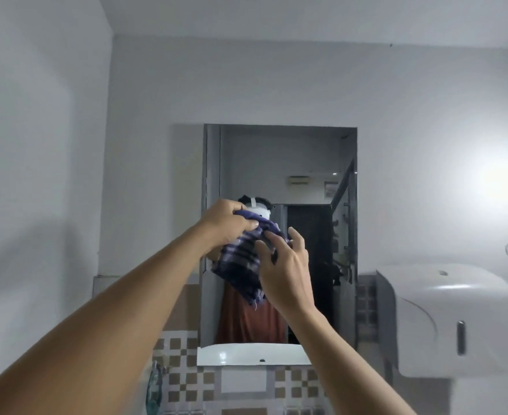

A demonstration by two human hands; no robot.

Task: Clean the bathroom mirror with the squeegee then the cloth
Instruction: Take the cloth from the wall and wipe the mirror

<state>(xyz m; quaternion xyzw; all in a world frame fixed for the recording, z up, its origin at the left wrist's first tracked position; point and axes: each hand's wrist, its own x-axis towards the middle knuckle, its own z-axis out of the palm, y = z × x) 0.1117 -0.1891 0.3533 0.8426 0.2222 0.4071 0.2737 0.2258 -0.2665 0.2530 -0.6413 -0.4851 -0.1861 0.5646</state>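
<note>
Left hand [227,224] pinches the checked cloth [243,259] by its top, likely bunching it into a pad; right hand [285,265], fingers spread, touches its lower side; the mirror [306,163] stands just behind

1. Both bare arms reached up and forward.
2. The left hand [227,224] was clenched, fingers curled under, knuckles up.
3. The right hand [285,265] was raised just beside it, fingers spread and half bent.
</note>
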